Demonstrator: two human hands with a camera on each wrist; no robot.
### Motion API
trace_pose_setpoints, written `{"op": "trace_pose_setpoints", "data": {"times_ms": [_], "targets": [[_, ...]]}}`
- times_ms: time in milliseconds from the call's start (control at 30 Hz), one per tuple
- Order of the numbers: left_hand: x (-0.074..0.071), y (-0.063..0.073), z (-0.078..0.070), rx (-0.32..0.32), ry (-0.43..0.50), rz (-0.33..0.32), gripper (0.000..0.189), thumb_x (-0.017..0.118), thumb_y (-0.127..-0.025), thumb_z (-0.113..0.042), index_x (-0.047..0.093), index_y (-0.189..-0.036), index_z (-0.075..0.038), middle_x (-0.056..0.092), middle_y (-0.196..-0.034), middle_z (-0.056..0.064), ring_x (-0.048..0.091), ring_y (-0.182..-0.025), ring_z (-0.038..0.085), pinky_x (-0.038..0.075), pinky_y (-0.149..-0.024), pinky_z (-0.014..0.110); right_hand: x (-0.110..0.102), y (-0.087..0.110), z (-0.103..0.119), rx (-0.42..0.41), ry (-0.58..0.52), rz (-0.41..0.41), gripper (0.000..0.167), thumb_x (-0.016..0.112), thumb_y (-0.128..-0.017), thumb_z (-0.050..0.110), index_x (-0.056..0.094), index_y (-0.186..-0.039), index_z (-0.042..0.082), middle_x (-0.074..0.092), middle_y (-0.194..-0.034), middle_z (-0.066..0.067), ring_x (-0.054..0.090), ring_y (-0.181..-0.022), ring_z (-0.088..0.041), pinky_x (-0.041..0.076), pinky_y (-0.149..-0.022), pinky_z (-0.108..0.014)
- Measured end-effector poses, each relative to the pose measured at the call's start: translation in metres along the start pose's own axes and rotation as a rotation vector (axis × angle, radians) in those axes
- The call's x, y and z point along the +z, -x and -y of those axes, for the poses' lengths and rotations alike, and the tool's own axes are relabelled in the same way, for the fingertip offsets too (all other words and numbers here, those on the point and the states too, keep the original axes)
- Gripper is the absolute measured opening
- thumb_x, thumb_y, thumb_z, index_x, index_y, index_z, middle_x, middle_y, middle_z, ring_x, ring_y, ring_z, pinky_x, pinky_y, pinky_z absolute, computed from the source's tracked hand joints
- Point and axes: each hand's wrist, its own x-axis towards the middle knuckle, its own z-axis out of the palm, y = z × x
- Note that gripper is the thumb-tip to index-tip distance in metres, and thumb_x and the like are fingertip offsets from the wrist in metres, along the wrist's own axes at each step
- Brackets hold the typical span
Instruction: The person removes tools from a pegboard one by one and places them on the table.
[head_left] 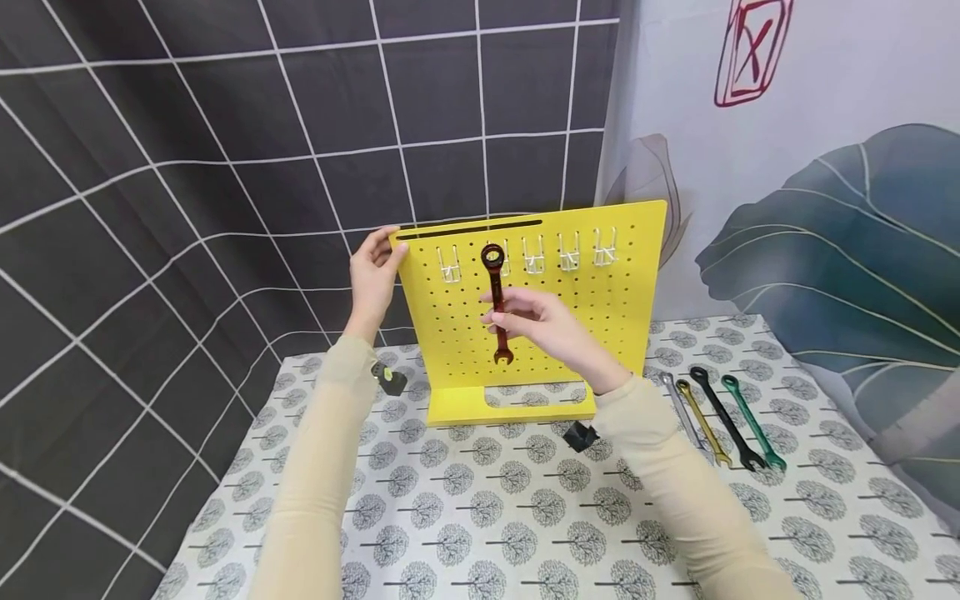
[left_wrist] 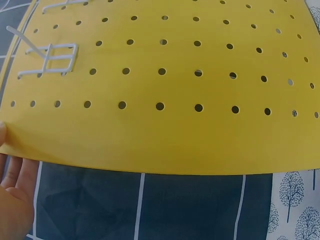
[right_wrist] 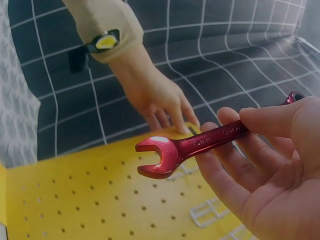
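Observation:
A dark red combination wrench [head_left: 497,287] is pinched between the thumb and fingers of my right hand [head_left: 553,323]. It stands nearly upright in front of the yellow pegboard [head_left: 633,308], ring end up, apart from the hooks. In the right wrist view, the shiny open end [right_wrist: 162,157] points left. My left hand [head_left: 371,273] grips the pegboard's upper left corner, thumb on the front and fingers behind the edge. White wire hooks [head_left: 605,248] line the upper part of the board; one is partly hidden behind the wrench. The left wrist view shows one hook [left_wrist: 60,59] near that corner.
Several wrenches lie side by side to the board's right: silver [head_left: 678,408], gold [head_left: 703,421], black [head_left: 726,417] and green [head_left: 753,421]. The table is covered by a tree-print cloth [head_left: 480,517]. A dark gridded curtain [head_left: 322,100] hangs behind and to the left.

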Motion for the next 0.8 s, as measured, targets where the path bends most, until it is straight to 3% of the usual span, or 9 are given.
{"op": "trace_pose_setpoints", "data": {"times_ms": [167, 400, 700, 800], "targets": [[-0.001, 0.000, 0.001, 0.005, 0.016, -0.001, 0.036, 0.070, -0.094, -0.003, 0.063, -0.129, 0.004, 0.067, -0.106, 0.004, 0.062, -0.089, 0.011, 0.052, -0.081, 0.022, -0.018, 0.009, 0.005, -0.002, 0.026, -0.042, 0.035, 0.063, -0.099, 0.007, 0.060, -0.133, 0.000, 0.069, -0.117, -0.022, 0.066, -0.107, -0.040, 0.057, -0.091, -0.039], [-0.001, 0.003, -0.004, 0.012, 0.009, 0.001, 0.036, 0.071, -0.093, -0.003, 0.063, -0.128, 0.005, 0.068, -0.104, 0.002, 0.062, -0.088, 0.010, 0.052, -0.080, 0.021, -0.045, 0.026, 0.008, 0.017, 0.073, -0.114, 0.038, 0.065, -0.099, 0.011, 0.060, -0.136, 0.002, 0.070, -0.117, -0.018, 0.068, -0.106, -0.032, 0.056, -0.091, -0.035], [-0.002, -0.009, 0.023, 0.018, 0.019, -0.010, 0.039, 0.072, -0.094, -0.006, 0.063, -0.131, 0.002, 0.067, -0.108, 0.002, 0.062, -0.091, 0.011, 0.052, -0.083, 0.022, -0.073, 0.048, 0.012, 0.041, 0.141, -0.178, 0.038, 0.065, -0.100, 0.016, 0.060, -0.137, 0.006, 0.070, -0.118, -0.017, 0.071, -0.099, -0.024, 0.056, -0.090, -0.031], [-0.002, -0.011, 0.025, 0.026, 0.008, -0.011, 0.039, 0.073, -0.094, -0.010, 0.064, -0.130, 0.000, 0.068, -0.110, 0.005, 0.063, -0.092, 0.012, 0.052, -0.084, 0.023, -0.081, 0.056, 0.014, 0.026, 0.159, -0.195, 0.038, 0.064, -0.100, 0.014, 0.059, -0.136, 0.004, 0.071, -0.116, -0.015, 0.071, -0.099, -0.023, 0.056, -0.090, -0.030]]}}
